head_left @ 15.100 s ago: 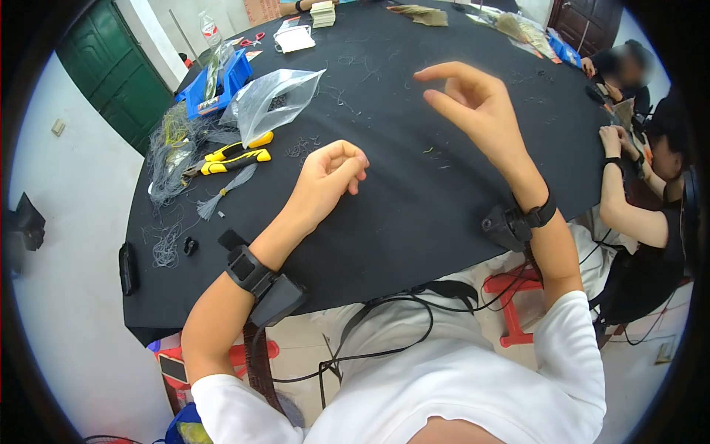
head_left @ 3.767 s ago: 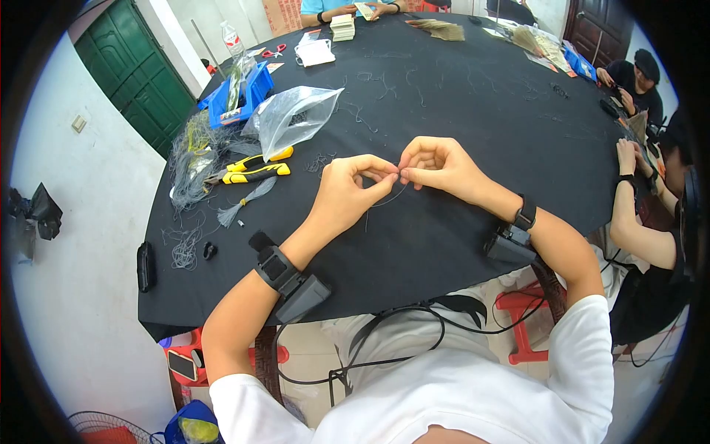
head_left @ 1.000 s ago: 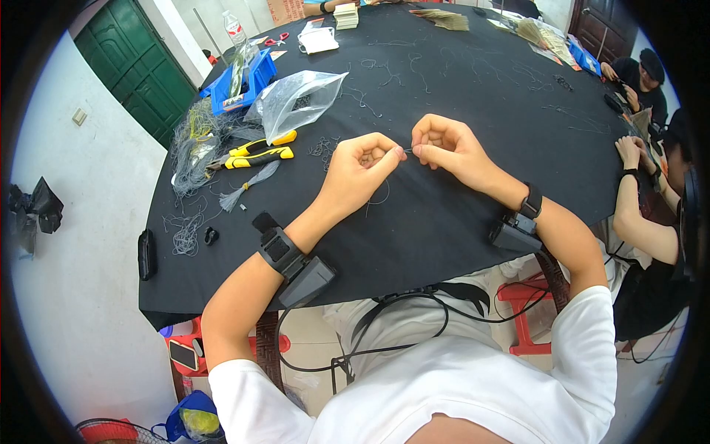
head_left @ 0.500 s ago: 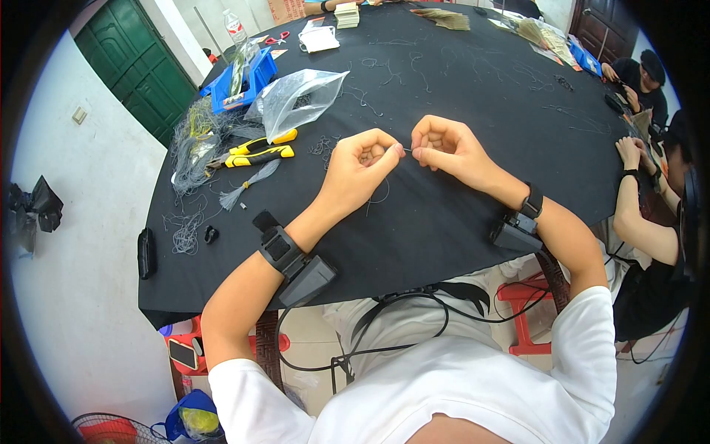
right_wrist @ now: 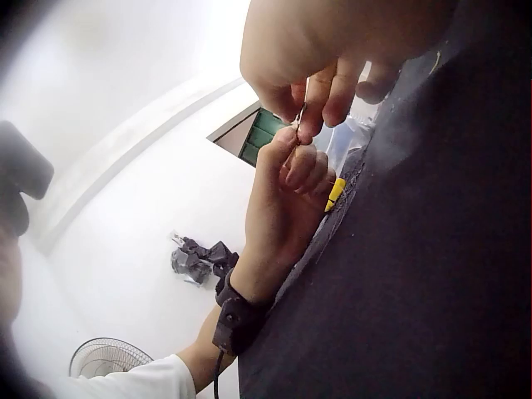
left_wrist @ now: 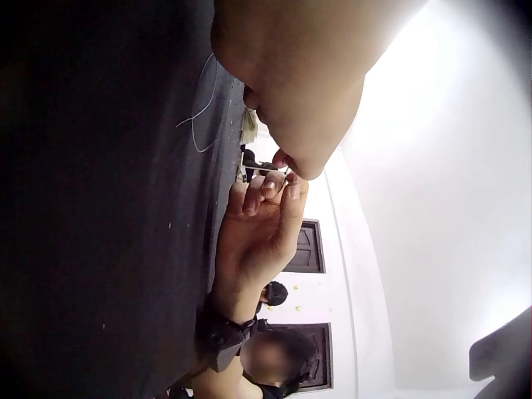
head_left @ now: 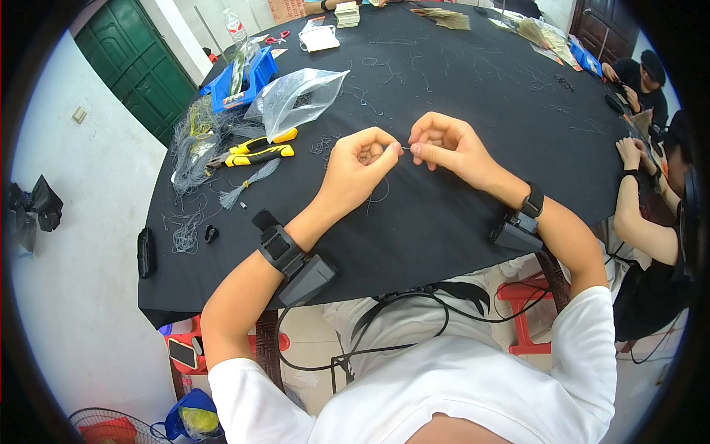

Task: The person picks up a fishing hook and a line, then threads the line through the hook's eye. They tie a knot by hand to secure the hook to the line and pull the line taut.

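Over the middle of the black-covered table, my left hand [head_left: 360, 166] and right hand [head_left: 455, 152] face each other, thumbs and forefingers pinching. A thin grey piece of fishing line [head_left: 406, 149] spans the small gap between the fingertips. More of this line [left_wrist: 196, 137] hangs in a loose curve below my left hand, close over the cloth. In the right wrist view, a small shiny narrow piece [right_wrist: 300, 115] shows where the fingertips meet; I cannot tell whether it is a hook. The remaining fingers of both hands are curled inward.
Left of the hands lie yellow-black pliers [head_left: 259, 154], a tied line bundle [head_left: 249, 185] and tangled line [head_left: 191, 152]. Behind them are a clear plastic bag [head_left: 299, 103] and blue bin [head_left: 259, 72]. Small dark pieces [head_left: 323, 146] lie near the left hand. People sit at right.
Earlier the hands were well apart; then their fingertips met over the table. Since then they have moved slightly farther from the body and opened a small gap. Almost no movement in the last second.
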A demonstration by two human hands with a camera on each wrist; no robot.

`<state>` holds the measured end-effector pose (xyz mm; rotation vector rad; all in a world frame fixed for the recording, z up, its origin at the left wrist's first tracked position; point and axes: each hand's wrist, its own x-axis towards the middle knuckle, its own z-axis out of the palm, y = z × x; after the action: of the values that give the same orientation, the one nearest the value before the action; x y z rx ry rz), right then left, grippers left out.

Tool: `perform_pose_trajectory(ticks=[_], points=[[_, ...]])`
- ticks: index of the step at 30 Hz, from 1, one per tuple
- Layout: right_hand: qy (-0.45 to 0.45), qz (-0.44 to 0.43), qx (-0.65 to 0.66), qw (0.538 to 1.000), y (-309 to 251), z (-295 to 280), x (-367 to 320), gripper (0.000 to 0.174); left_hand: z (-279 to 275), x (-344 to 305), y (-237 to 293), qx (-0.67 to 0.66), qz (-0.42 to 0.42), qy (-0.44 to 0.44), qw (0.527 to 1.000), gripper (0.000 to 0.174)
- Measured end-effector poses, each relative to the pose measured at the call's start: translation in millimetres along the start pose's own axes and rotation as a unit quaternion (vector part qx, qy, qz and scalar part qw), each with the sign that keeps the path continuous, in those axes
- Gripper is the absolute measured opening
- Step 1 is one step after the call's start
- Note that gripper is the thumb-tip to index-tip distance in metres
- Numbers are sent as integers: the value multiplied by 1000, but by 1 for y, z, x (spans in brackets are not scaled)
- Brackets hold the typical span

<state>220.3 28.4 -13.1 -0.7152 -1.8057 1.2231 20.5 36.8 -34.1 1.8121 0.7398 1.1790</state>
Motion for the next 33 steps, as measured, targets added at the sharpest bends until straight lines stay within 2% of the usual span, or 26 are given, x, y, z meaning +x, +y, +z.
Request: perform_pose_trajectory(ticks=[2, 5, 20, 23, 26, 33], points=[[2, 3, 9, 1000, -1, 0, 0, 13, -4, -1, 0, 19, -23, -24, 999, 10], [-1, 3, 19, 1000, -1, -1, 0, 13, 1, 0, 0, -7, 10, 12, 1000, 12], [3, -13, 3, 1000, 1, -3, 1, 12, 1, 0, -2, -4, 8, 13, 1000, 12], [15, -15, 12, 1000, 1, -2, 1, 9, -4, -1, 2, 28, -28, -26, 999, 12], [14, -16, 12, 1000, 1, -2, 1, 9, 2, 0, 0, -8, 5, 13, 1000, 12], [12, -10, 15, 1000, 3, -2, 1, 9, 1, 0, -2, -12, 9, 15, 1000, 11]])
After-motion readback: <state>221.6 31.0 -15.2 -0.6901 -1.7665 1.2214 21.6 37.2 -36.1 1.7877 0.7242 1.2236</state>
